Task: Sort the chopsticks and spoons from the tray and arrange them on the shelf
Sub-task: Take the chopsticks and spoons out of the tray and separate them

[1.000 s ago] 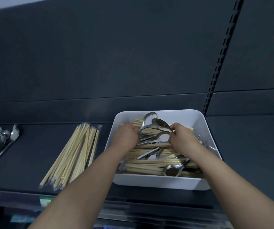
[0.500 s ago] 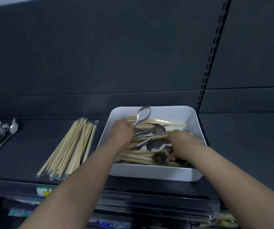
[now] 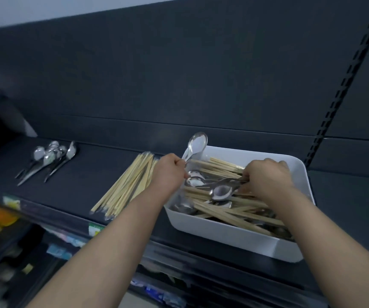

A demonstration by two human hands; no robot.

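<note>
From the head view, the white tray (image 3: pixel 234 243) sits on the dark shelf (image 3: pixel 90 170), and both hands work inside it.

The left hand (image 3: pixel 168 174) is at the tray's near-left corner, fingers curled tight round the handle of a raised spoon (image 3: pixel 198 143). The spoon's bowl stands up beyond the knuckles, above the tray's far-left rim.

The right hand (image 3: pixel 268 178) is over the middle of the tray, towards its right wall. Its fingers are curled and pinch the handle of a second spoon (image 3: pixel 221 192), whose bowl lies to the left of the fingertips on top of the heap. It may hold more than one handle, but that cannot be told.

Loose chopsticks (image 3: pixel 230 211) and further spoons fill the tray under both hands.

Just left of the tray, a sorted bundle of chopsticks (image 3: pixel 125 187) lies on the shelf. Well left of that lies a sorted group of spoons (image 3: pixel 50 156).

A green and white label (image 3: pixel 95 228) sits on the shelf's front edge below the bundle, too blurred to read.
</note>
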